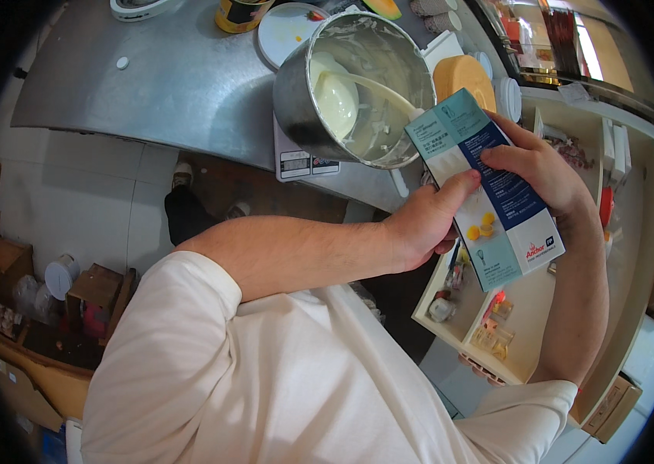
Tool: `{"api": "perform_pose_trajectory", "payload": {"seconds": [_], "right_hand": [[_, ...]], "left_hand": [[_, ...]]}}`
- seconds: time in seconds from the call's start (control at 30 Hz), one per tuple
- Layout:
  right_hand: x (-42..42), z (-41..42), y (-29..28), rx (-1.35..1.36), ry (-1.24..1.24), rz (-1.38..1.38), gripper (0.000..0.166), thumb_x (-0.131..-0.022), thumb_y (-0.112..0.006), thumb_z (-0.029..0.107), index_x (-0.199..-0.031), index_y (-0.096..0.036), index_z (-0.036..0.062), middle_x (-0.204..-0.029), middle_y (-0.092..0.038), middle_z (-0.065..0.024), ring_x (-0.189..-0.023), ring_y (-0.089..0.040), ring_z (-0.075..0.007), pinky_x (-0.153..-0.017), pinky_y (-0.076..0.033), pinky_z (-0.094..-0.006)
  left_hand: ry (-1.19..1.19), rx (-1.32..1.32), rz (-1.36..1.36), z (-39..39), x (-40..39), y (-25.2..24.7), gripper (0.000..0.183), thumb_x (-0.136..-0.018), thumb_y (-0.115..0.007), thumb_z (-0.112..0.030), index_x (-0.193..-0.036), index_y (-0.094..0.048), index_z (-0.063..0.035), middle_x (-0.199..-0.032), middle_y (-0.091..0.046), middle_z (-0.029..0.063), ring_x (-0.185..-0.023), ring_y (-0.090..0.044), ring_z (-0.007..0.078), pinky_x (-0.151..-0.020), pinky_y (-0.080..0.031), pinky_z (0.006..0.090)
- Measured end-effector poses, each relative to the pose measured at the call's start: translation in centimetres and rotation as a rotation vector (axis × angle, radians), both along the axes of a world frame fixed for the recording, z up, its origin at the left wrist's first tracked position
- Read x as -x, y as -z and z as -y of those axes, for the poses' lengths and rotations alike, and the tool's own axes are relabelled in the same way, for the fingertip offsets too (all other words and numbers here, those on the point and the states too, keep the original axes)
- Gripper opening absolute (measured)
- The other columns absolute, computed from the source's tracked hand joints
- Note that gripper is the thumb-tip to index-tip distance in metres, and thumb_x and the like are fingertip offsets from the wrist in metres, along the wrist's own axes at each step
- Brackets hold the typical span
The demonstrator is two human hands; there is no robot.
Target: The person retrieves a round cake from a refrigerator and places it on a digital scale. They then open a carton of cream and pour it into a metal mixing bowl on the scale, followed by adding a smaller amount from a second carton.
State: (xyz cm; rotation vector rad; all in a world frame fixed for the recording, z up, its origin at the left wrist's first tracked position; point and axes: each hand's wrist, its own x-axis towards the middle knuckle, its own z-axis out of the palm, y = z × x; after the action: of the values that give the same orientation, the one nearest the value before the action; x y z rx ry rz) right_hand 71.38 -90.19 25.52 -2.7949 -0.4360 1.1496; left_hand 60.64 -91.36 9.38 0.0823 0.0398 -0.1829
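My left hand (422, 223) and my right hand (544, 165) both grip an Anchor whipping cream carton (486, 191), tilted with its spout over the rim of a steel mixing bowl (292, 87). A thick stream of cream (382, 90) runs from the spout into the bowl. Pale cream (335, 107) pools at the bowl's left inside, and smears of it coat the wall. Under the bowl is a white kitchen scale (306, 165), only its front panel showing. A small white cap (122, 62) lies on the steel table (188, 98).
Behind the bowl are a white plate (283, 29), a yellow tub (240, 14) and stacked paper cups (443, 22). A yellow sponge-like block (463, 84) stands right of it. An open drawer (570, 301) with packets juts out at right. Boxes (95, 290) fill the lower left.
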Motion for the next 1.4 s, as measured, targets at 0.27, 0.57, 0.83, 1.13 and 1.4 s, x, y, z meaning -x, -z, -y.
{"api": "perform_pose_trajectory", "payload": {"seconds": [0.27,0.57,0.83,1.13,1.4], "right_hand": [[-0.1,0.0,-0.2,0.005,-0.001,0.008,0.067,-0.081,-0.062,0.021,-0.144,-0.041,0.0095,-0.094,-0.068,-0.0087,-0.071,-0.065,-0.0097,-0.062,-0.054,-0.0236],[0.4,-0.6,-0.8,0.086,-0.086,0.083,0.072,-0.082,-0.062,0.029,-0.148,-0.036,0.0149,-0.101,-0.068,-0.0115,-0.076,-0.068,-0.0123,-0.069,-0.056,-0.0237],[0.2,-0.7,-0.9,0.071,-0.042,0.079,0.071,-0.081,-0.062,0.028,-0.146,-0.040,0.0117,-0.096,-0.069,-0.0115,-0.073,-0.067,-0.0121,-0.065,-0.056,-0.0241],[-0.3,-0.4,-0.6,0.075,-0.073,0.072,0.067,-0.079,-0.062,0.024,-0.142,-0.044,0.0090,-0.094,-0.069,-0.0118,-0.070,-0.067,-0.0119,-0.063,-0.056,-0.0245],[0.1,-0.3,-0.5,0.026,-0.033,0.058,0.068,-0.082,-0.061,0.025,-0.145,-0.041,0.0113,-0.100,-0.068,-0.0118,-0.076,-0.066,-0.0108,-0.068,-0.055,-0.0248]], "left_hand": [[0.010,-0.007,0.002,-0.1,0.0,-0.4,0.039,-0.096,-0.043,-0.050,-0.116,-0.051,-0.0183,-0.102,-0.065,-0.0019,-0.083,-0.062,0.0072,-0.052,-0.033,0.0200],[-0.033,-0.025,0.030,-0.4,-0.5,-0.2,0.042,-0.096,-0.042,-0.056,-0.115,-0.052,-0.0201,-0.102,-0.065,-0.0028,-0.081,-0.062,0.0057,-0.051,-0.033,0.0199],[-0.048,0.034,0.033,-0.4,-0.2,-0.8,0.039,-0.096,-0.043,-0.054,-0.112,-0.054,-0.0208,-0.099,-0.066,-0.0033,-0.073,-0.059,0.0044,-0.048,-0.031,0.0201],[-0.042,0.071,0.031,-1.0,0.4,-1.5,0.036,-0.097,-0.042,-0.051,-0.113,-0.054,-0.0209,-0.096,-0.066,-0.0018,-0.071,-0.058,0.0046,-0.045,-0.029,0.0205],[0.028,-0.034,0.003,-0.9,-0.1,-0.3,0.039,-0.097,-0.043,-0.053,-0.114,-0.053,-0.0190,-0.098,-0.066,-0.0014,-0.071,-0.059,0.0063,-0.048,-0.032,0.0211]]}}
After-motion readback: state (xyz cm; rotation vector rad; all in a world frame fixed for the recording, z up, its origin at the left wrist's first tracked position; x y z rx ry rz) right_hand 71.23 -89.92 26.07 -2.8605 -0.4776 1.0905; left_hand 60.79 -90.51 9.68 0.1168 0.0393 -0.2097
